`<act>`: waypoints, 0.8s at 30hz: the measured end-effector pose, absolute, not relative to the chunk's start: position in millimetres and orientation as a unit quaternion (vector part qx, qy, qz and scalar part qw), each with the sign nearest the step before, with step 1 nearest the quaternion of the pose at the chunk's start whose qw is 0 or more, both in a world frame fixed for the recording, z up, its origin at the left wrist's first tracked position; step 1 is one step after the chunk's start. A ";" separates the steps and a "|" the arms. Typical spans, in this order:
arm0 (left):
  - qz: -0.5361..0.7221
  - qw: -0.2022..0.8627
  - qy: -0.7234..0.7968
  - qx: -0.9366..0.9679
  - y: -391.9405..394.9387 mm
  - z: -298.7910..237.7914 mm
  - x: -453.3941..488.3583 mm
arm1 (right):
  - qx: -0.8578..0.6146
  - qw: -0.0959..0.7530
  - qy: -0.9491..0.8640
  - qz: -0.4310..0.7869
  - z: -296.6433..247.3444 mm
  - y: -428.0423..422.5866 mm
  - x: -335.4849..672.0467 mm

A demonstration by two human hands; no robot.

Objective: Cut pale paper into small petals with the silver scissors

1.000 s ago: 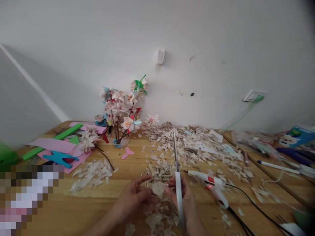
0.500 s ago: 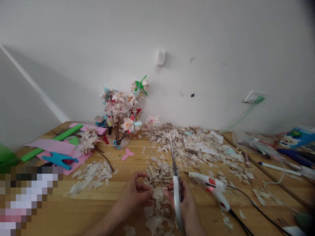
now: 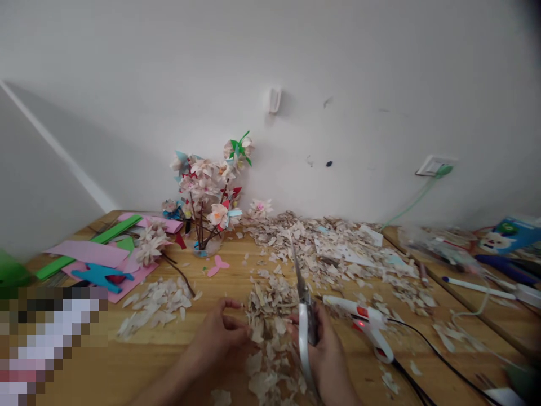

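My right hand [image 3: 324, 345] is closed around the white handle of a pair of scissors [image 3: 302, 299], blades together and pointing away from me. My left hand [image 3: 222, 334] sits just left of it with fingers curled in a pinch over a heap of pale paper scraps [image 3: 270, 316]; what the pinch holds is too small to make out. Both hands rest low on the wooden table [image 3: 203, 361], a scrap's width apart.
A white hot glue gun [image 3: 367, 327] with a black cord lies right of my right hand. Cut petals [image 3: 154, 301] lie to the left, coloured paper sheets [image 3: 101, 256] beyond. A paper flower bouquet [image 3: 211, 194] stands by the wall. Pens [image 3: 477, 287] lie far right.
The pale paper piece held up between my hands a second ago is no longer raised. Both hands have dropped toward the scrap heap, and the scissors tilted slightly left.
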State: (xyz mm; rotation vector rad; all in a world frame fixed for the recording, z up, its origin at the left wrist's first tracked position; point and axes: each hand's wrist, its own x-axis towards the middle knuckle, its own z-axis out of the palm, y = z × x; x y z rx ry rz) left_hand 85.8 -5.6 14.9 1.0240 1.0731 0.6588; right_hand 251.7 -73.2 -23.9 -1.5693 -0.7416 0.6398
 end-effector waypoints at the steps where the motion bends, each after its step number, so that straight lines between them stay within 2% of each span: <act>1: 0.298 0.694 0.479 0.448 -5.4 14.7 84.5 | -0.679 0.597 -0.322 0.282 -23.5 -72.8 254.0; 4: 0.308 0.724 0.461 0.411 -6.7 17.2 85.4 | -0.663 0.575 -0.342 0.337 -22.2 -71.0 255.5; 8: 0.321 0.730 0.441 0.412 -12.3 23.8 94.8 | -0.614 0.591 -0.350 0.391 -22.7 -69.5 246.1; 15: 0.335 0.736 0.427 0.405 -17.3 14.7 102.1 | -0.597 0.642 -0.325 0.356 -22.4 -69.9 240.4; 19: 0.324 0.724 0.445 0.416 -15.7 16.5 100.2 | -0.600 0.636 -0.324 0.363 -20.4 -68.3 243.4; 24: 0.368 0.706 0.419 0.435 -16.2 21.7 103.2 | -0.599 0.619 -0.330 0.387 -15.0 -68.2 241.3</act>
